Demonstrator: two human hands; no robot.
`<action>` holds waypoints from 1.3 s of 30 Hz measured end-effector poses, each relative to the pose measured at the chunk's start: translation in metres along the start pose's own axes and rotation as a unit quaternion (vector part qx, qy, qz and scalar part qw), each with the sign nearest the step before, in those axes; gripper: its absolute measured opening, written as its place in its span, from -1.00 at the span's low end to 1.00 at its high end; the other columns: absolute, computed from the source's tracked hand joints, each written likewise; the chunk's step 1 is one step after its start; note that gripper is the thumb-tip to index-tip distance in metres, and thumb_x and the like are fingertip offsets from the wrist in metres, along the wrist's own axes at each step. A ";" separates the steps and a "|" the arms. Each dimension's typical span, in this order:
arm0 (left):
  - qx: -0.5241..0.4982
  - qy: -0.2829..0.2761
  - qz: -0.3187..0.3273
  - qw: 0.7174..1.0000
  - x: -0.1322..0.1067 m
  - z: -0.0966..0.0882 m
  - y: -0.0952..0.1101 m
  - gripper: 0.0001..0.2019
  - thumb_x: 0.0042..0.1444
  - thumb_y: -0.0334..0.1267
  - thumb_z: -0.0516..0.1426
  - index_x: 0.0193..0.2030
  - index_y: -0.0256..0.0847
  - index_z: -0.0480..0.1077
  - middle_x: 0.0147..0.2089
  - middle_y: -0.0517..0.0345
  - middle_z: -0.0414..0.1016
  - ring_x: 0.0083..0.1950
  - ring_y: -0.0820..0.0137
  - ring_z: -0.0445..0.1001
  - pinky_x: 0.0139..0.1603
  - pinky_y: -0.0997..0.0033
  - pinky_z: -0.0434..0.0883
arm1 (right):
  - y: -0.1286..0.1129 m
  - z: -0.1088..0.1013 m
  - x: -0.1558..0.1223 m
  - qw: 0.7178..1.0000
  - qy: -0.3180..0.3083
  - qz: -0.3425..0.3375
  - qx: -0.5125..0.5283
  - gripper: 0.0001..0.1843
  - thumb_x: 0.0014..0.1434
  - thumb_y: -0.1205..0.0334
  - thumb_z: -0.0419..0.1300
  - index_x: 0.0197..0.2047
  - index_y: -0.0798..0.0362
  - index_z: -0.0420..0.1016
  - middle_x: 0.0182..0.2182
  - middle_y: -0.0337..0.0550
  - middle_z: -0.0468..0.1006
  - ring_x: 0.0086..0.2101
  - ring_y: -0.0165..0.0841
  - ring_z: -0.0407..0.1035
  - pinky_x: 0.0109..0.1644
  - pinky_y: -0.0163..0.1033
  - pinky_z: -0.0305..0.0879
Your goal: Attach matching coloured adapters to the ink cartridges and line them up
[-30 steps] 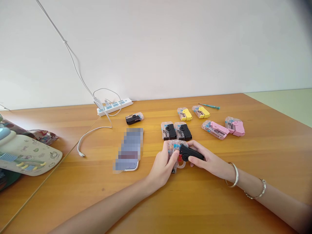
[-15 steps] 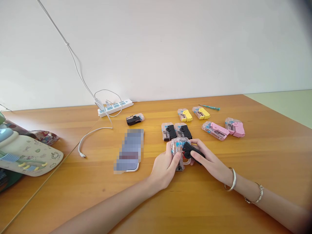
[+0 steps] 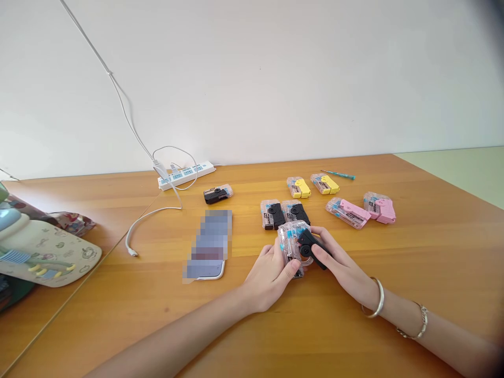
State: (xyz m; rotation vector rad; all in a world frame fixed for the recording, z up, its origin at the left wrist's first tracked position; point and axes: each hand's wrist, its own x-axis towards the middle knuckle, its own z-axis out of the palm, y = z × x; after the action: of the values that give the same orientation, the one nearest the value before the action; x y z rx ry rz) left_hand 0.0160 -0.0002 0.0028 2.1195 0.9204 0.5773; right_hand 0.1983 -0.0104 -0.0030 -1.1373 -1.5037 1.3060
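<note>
Head view: clear pack's label is unreadable.

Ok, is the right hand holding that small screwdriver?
No, the teal screwdriver lies on the table; the right hand grips a black plastic piece, the left hand a clear plastic pack.

One head-worn view — forward and down, close over the left hand and right hand, white wall beyond

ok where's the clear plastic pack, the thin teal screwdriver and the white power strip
Clear plastic pack (image 3: pixel 289 245), head view, on the front.
Thin teal screwdriver (image 3: pixel 346 176), head view, on its handle.
White power strip (image 3: pixel 185 176), head view, on the top.
</note>
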 end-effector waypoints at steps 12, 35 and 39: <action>0.051 -0.001 0.025 0.998 -0.001 0.005 -0.006 -0.66 0.29 -0.12 -0.18 0.09 -0.23 0.14 0.06 -0.08 0.36 0.08 0.17 0.29 0.13 0.10 0.18 | 0.000 0.006 -0.003 0.999 -0.051 -0.011 0.004 -0.62 0.27 -0.06 -0.11 0.08 -0.08 0.01 0.07 -0.03 0.28 0.03 -0.27 0.26 0.09 -0.10 0.26; -0.166 0.122 -0.055 0.977 0.003 0.004 0.001 -0.78 0.20 -0.23 0.02 -0.02 -0.12 0.19 -0.06 0.17 0.48 -0.06 0.35 0.45 -0.02 0.39 0.35 | 0.007 0.001 0.005 0.991 -0.025 -0.088 -0.095 -0.68 0.22 0.17 0.06 0.03 -0.04 0.11 -0.05 -0.08 0.36 -0.02 -0.25 0.32 0.03 -0.02 0.33; -0.154 0.107 -0.058 0.981 0.003 0.004 -0.001 -0.78 0.22 -0.21 0.00 -0.01 -0.13 0.18 -0.05 0.14 0.49 -0.06 0.33 0.46 -0.02 0.35 0.35 | 0.003 -0.001 0.005 0.988 -0.022 -0.092 -0.119 -0.69 0.20 0.19 0.08 0.00 -0.02 0.17 -0.07 -0.07 0.41 -0.04 -0.23 0.34 -0.02 -0.05 0.37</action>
State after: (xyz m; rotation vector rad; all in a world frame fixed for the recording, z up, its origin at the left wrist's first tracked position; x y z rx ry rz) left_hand 0.0201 0.0011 -0.0002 1.7398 0.9939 0.8420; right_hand 0.1983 -0.0049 -0.0061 -1.0922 -1.7895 1.0516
